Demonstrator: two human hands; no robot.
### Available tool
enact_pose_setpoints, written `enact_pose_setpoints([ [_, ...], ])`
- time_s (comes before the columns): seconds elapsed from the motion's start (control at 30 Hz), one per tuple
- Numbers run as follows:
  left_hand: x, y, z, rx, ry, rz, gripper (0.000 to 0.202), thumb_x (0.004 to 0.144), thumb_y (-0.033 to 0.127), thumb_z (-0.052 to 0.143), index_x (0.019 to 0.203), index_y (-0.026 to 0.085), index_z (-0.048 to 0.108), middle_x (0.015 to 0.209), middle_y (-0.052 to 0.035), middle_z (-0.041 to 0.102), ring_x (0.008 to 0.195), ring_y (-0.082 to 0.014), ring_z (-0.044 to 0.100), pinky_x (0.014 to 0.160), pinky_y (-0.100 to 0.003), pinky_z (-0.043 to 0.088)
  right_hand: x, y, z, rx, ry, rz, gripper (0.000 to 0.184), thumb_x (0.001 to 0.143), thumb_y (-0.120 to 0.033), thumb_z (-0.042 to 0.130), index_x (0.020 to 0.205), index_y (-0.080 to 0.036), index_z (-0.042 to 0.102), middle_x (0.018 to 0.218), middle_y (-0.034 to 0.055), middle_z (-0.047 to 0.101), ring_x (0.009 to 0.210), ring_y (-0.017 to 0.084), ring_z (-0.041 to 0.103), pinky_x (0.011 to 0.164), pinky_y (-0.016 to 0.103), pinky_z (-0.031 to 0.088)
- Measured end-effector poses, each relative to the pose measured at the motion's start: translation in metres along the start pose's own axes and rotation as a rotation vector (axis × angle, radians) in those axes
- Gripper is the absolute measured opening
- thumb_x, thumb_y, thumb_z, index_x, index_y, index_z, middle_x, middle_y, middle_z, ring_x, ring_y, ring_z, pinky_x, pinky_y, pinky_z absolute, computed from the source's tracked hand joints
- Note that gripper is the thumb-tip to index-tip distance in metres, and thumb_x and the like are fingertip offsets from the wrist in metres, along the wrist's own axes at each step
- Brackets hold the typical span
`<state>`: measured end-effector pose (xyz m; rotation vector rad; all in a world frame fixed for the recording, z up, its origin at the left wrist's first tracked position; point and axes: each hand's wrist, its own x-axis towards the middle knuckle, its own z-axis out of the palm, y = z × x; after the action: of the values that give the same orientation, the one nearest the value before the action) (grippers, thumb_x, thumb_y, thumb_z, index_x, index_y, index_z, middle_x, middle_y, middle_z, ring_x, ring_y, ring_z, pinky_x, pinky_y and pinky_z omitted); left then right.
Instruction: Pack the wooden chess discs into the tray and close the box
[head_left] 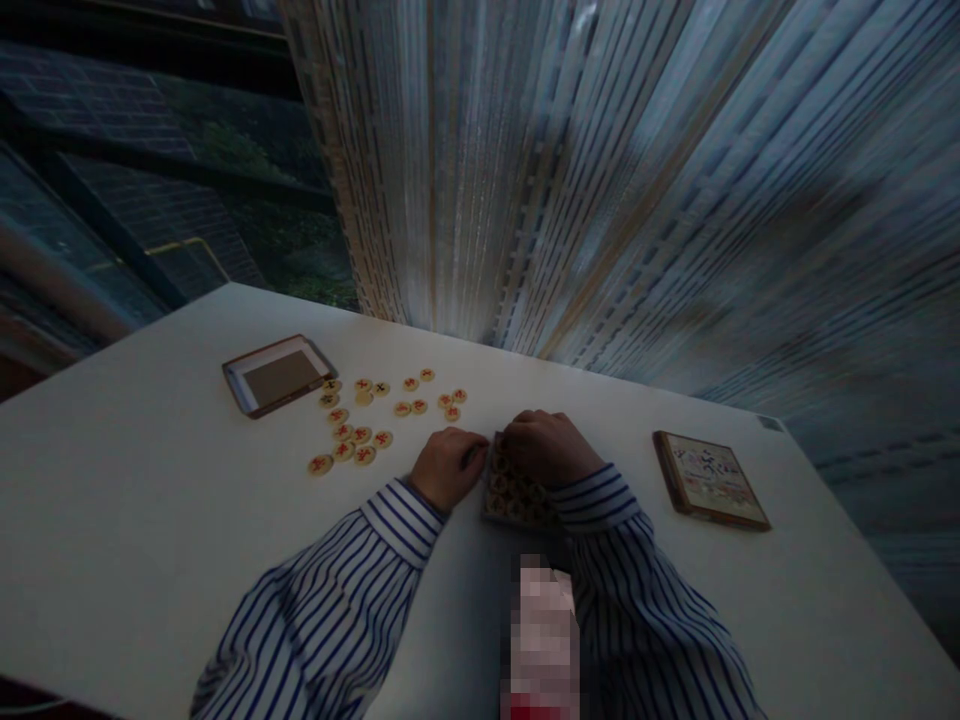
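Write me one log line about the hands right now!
left hand: touching piece tray left edge | right hand: over tray top | loose round pieces: left of hands | open box: far left | printed lid: right

Blue-and-white striped sleeves (pixel 390 530) stand out against a plain white table (pixel 150 520). Pale round pieces (pixel 360 435) carry red and black marks. The tray (pixel 517 495) is dark brown, the lid (pixel 709 480) brown-edged with a cream printed face, and the curtain (pixel 600 180) striped grey-blue and tan.
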<state>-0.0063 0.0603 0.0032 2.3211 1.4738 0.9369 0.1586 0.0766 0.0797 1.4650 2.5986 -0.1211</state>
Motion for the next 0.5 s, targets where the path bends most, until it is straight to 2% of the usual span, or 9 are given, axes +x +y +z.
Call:
enact_pose_setpoints([
  [0.5,0.0002,-0.0005,-0.0003,-0.003,0.007,0.005,0.017,0.076,0.018,0.052,0.084,0.016,0.067,0.078,-0.0062,0.07,0.076,-0.0191,0.062,0.072,-0.032,0.047,0.0016,0.0011,0.0012,0.037,-0.016,-0.018,0.024,0.083,-0.026,0.045,0.1,-0.027,0.062,0.102,0.0044,0.062,0.092,0.019,0.056,0.075,0.03,0.038],
])
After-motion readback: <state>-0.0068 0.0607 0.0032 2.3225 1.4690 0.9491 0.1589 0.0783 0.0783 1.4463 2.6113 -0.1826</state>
